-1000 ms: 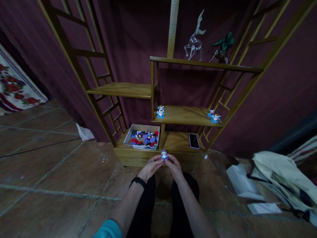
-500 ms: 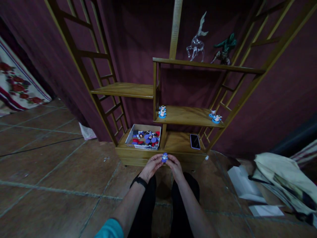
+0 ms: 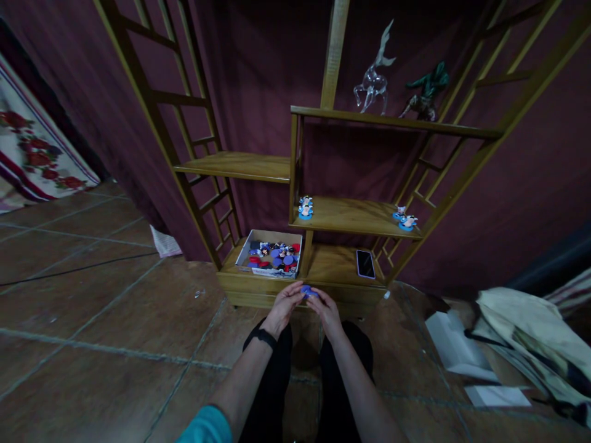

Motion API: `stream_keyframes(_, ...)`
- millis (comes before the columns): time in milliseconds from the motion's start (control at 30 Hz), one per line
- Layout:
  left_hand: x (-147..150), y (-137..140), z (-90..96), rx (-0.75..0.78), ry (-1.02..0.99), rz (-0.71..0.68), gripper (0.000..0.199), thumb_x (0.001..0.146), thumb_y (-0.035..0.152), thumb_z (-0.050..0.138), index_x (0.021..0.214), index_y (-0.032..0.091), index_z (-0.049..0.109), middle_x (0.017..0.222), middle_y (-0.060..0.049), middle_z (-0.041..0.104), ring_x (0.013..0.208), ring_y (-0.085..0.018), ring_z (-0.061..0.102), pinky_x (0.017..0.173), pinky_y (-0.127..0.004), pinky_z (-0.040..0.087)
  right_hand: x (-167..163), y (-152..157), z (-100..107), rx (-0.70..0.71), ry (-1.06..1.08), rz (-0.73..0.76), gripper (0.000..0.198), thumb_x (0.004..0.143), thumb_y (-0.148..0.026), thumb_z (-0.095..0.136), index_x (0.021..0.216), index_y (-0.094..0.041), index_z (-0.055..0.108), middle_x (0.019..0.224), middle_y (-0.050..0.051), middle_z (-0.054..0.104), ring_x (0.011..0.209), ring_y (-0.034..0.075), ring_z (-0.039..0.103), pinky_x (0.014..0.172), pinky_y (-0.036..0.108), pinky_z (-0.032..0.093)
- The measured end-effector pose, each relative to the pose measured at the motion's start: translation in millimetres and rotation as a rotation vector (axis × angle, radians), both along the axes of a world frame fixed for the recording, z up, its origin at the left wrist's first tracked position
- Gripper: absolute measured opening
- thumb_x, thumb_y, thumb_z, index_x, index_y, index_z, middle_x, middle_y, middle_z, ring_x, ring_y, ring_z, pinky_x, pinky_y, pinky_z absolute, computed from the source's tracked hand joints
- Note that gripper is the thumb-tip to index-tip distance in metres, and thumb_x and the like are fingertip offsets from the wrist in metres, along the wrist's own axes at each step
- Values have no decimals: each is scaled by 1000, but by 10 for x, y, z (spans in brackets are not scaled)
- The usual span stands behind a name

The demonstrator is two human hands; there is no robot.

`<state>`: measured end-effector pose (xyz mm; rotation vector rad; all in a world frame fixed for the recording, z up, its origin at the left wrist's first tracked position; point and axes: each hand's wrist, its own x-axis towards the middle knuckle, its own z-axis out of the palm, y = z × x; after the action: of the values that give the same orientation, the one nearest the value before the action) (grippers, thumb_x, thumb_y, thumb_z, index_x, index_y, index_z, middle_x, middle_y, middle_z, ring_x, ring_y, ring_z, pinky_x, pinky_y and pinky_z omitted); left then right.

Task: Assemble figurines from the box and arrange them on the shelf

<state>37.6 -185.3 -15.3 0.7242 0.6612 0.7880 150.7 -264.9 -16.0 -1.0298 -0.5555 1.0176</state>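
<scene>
Between my fingertips is a small purple figurine (image 3: 308, 291), held in front of the shelf's lower edge. My left hand (image 3: 285, 306) pinches its left side, and my right hand (image 3: 327, 309) pinches its right side. Its purple base shows most; the fingers cover part of the rest. Just beyond my left hand, a cardboard box (image 3: 245, 269) on the bottom shelf holds a jumble of small figurines with purple, red and dark bases. Blue-based figurines (image 3: 305, 209) stand at the left of the middle shelf, and more blue-based figurines (image 3: 407, 222) at its right end.
A wooden display shelf (image 3: 351, 215) stands ahead. On its bottom board lies a phone (image 3: 365, 264). A clear deer figure (image 3: 373, 80) and a dark green figure (image 3: 427, 92) stand on the upper shelf. On the floor at right are a cream bag (image 3: 521, 320) and a white box (image 3: 455, 344).
The figurine has been turned in my fingers: its pale front showed before, and now mostly its purple base shows. Both hands stay on it. The view has shifted slightly.
</scene>
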Motion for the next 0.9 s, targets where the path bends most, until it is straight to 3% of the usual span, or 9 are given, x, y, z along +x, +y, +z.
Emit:
stream_keyframes(233, -58, -46, 50, -9, 16, -85, 40, 69, 21, 69, 108, 17, 61, 104, -10, 65, 87, -15, 62, 82, -27, 45, 81, 16, -50, 29, 285, -12, 18, 63, -29, 71, 78, -19, 68, 93, 6, 70, 92, 20, 63, 90, 37, 46)
stream_keyframes(433, -65, -77, 84, -8, -6, -154, 35, 68, 20, 70, 102, 15, 63, 101, -11, 66, 87, -15, 62, 86, -29, 43, 51, 20, -73, -20, 270, 25, 23, 66, -36, 69, 80, -18, 67, 92, 7, 70, 90, 21, 64, 84, 36, 49)
stream_keyframes(633, -72, -47, 23, -5, 50, -153, 30, 68, 22, 70, 96, 15, 64, 91, -8, 68, 76, -12, 63, 78, -24, 46, 34, 10, -75, -132, 222, 22, 31, 67, -46, 65, 81, -18, 66, 80, 6, 70, 72, 18, 65, 69, 31, 52)
stream_keyframes(900, -65, -70, 70, -22, 67, -221, 43, 72, 27, 66, 114, 21, 56, 98, -9, 67, 79, -13, 64, 77, -25, 47, 18, 45, -38, -145, 190, -77, 31, 66, -47, 66, 77, -18, 63, 69, 3, 67, 56, 13, 60, 54, 25, 48)
